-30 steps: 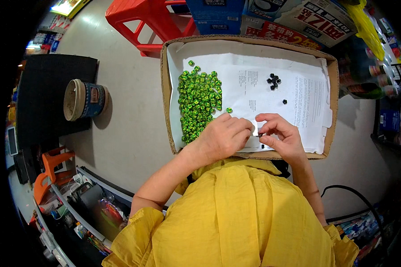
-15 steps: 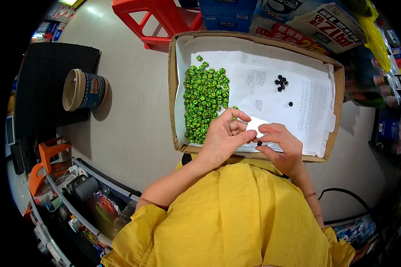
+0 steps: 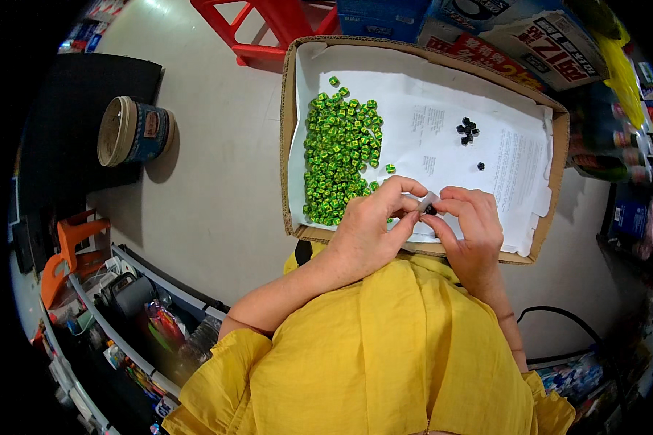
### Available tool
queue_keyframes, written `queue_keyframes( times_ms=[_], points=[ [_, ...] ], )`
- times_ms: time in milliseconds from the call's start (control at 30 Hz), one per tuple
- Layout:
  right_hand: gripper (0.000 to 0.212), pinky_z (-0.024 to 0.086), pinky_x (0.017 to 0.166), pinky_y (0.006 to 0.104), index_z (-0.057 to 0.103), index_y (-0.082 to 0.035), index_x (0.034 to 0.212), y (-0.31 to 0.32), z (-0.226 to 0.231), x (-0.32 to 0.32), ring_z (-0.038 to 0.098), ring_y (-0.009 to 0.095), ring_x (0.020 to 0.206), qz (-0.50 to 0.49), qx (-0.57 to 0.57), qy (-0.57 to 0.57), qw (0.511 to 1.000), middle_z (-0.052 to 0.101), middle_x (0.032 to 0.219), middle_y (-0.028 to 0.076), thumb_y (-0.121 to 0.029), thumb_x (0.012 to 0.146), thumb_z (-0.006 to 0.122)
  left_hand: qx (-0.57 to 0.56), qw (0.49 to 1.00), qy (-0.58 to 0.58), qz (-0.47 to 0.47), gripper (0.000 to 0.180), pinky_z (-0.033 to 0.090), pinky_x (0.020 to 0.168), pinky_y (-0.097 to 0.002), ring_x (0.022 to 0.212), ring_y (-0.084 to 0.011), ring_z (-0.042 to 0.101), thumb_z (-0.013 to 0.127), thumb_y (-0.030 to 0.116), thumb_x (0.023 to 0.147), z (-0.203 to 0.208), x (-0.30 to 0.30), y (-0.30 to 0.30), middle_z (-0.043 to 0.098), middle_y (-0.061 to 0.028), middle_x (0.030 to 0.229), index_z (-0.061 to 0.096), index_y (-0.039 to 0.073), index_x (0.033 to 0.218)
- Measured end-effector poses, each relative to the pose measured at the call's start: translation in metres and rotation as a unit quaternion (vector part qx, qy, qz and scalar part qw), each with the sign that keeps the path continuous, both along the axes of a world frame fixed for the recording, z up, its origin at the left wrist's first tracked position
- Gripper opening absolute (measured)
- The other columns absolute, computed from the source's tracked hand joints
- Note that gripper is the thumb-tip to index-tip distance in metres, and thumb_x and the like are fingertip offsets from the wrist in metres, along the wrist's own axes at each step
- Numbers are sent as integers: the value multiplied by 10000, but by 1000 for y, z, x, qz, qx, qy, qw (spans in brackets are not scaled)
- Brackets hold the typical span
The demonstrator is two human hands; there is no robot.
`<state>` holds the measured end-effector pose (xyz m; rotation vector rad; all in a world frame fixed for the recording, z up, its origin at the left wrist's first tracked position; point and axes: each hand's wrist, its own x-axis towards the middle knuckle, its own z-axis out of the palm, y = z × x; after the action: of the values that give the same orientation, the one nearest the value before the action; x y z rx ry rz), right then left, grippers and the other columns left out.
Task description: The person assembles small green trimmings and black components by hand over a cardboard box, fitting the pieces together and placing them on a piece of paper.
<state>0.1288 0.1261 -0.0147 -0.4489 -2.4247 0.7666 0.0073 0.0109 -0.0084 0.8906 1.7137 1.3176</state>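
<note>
Over the near edge of a shallow cardboard box, my two hands meet around a small white square sheet, like paper or film. My left hand pinches the sheet between thumb and fingers. From the other side, my right hand has its thumb and fingertips closed at the sheet and a small black piece. The sheet now looks tilted or bent against that piece. Left of my hands lies a broad heap of shiny green faceted pieces. A small cluster of black faceted pieces and a single black piece lie farther right.
White printed paper lines the box. Beyond it stand a red plastic stool and stacked cartons. A bucket is on the left, and an orange chair with a shelf of goods at lower left.
The white sheet has gone from lying flat toward me to tilted or bent around the black piece. My hands have drawn closer together. The whole view has shifted slightly.
</note>
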Motion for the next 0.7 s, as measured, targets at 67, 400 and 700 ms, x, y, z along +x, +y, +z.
queue_keyframes(
  times_ms=[67, 400, 700],
  points=[
    [231, 425, 677, 320, 592, -54, 803, -1, 0, -1, 540, 233, 772, 1, 2, -1, 1000, 587, 876, 64, -84, 629, 742, 6, 1000, -2, 2, 183, 441, 616, -198, 730, -53, 555, 537, 7, 855, 2, 0, -1, 643, -52, 814, 503, -1, 1035],
    [227, 426, 680, 319, 602, -55, 799, -2, 0, -1, 549, 218, 754, 10, 4, -13, 1000, 589, 857, 53, -112, 630, 741, 19, 996, -83, 5, 172, 448, 654, -206, 789, -70, 568, 549, 24, 863, -6, -1, -1, 619, -49, 882, 503, -19, 1024],
    [282, 399, 715, 333, 607, -86, 851, 3, 12, 2, 547, 196, 746, 68, -1, -15, 998, 583, 839, 35, -174, 627, 753, 1, 987, -162, 13, 229, 408, 581, -175, 689, -35, 541, 616, -20, 801, 0, -5, -3, 618, -25, 768, 503, 2, 999]
  ],
)
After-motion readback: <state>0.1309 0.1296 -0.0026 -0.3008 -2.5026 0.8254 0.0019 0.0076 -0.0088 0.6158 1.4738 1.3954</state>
